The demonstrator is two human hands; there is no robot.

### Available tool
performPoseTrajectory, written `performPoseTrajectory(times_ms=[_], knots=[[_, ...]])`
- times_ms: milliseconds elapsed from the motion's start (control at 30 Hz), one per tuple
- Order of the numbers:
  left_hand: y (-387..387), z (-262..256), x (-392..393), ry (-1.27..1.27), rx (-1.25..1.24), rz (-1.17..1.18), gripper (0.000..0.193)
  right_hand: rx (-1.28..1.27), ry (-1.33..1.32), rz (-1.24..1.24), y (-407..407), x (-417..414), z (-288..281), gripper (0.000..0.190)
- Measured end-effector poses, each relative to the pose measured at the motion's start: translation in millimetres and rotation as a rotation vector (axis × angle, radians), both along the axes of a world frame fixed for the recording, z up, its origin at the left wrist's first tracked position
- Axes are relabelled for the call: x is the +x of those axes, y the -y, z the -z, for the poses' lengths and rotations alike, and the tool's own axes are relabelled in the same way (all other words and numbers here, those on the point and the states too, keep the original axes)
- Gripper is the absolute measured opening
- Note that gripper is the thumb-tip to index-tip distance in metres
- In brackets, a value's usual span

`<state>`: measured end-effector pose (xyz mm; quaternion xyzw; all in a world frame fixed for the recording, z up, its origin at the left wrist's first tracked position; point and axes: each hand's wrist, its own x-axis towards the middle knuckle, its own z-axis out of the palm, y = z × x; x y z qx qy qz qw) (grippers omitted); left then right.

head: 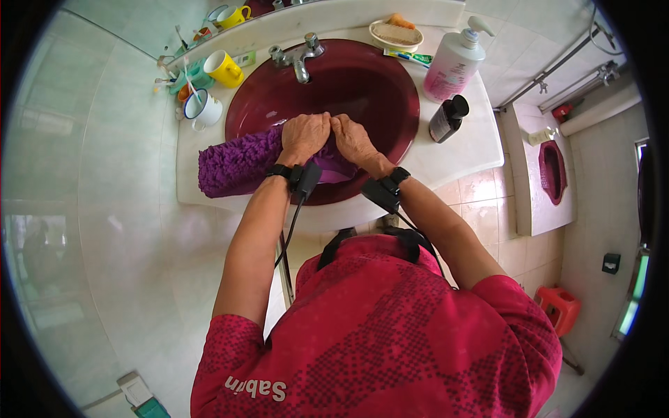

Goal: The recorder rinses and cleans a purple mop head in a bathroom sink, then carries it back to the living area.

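Observation:
A thick purple chenille cloth [235, 162] lies across the left front rim of the maroon washbasin [407, 109]. One end rests on the white counter, and a smoother purple part [337, 173] hangs over the basin's front. My left hand [306, 137] is closed on the cloth from above. Close beside it, my right hand [356, 140] grips the cloth's right part, thumbs and knuckles nearly touching. Most of the fingertips are hidden under the hands. Behind them, the chrome faucet [300, 68] shows no visible stream.
At left stand a yellow mug [225, 69], a white enamel mug [205, 108] and a green toothbrush holder [196, 76]. A soap dish [396, 35], pump bottle [454, 65] and dark bottle [448, 119] stand at right. A squat toilet [553, 172] lies beyond, near a red plastic stool [558, 309].

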<state>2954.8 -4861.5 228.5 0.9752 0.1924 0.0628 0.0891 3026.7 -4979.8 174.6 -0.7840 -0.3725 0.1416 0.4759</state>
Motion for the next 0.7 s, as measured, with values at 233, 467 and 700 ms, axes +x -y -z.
performPoseTrajectory(times_ms=[233, 467, 700], knots=[[5, 1, 4, 0.028, 0.009, 0.027, 0.048, -0.093, 0.202, -0.023, -7, 11, 31, 0.04], [10, -6, -2, -0.086, 0.013, -0.039, 0.044, -0.084, 0.2, -0.017, -11, 14, 40, 0.04], [-34, -32, -88, 0.005, 0.268, 0.003, 0.066, -0.244, 0.038, -0.024, -1, 12, 33, 0.043]])
